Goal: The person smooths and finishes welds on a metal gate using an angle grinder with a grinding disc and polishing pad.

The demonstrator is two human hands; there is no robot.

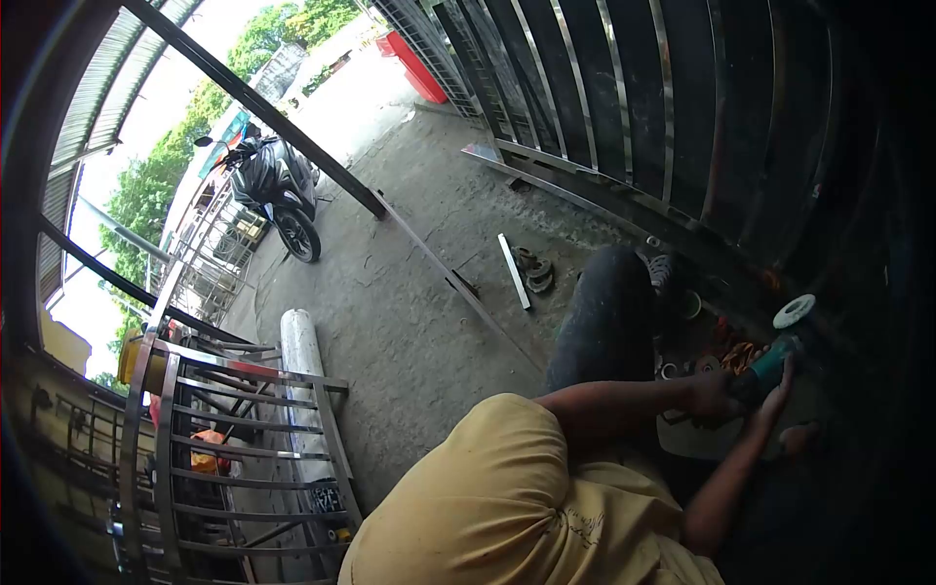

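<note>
A green angle grinder [770, 367] with a pale round disc [794, 311] is held between my two hands at the right. My left hand [720, 396] is closed round the dark rear end of its body. Along the green body lies my right hand [774, 398], closed against it with the fingers reaching toward the disc end. Beside the grinder is a tangled orange-brown heap [738, 353], partly in shadow. My bent knee in dark trousers [606, 312] rises in front, next to my left forearm.
A dark gate with shiny metal bars [624, 93] stands along the upper right. A short metal strip [514, 271] lies on the concrete floor near a sandal [533, 270]. At left is a metal-barred frame [244, 450] beside a white cylinder [301, 351]. A motorcycle [278, 190] is parked farther off.
</note>
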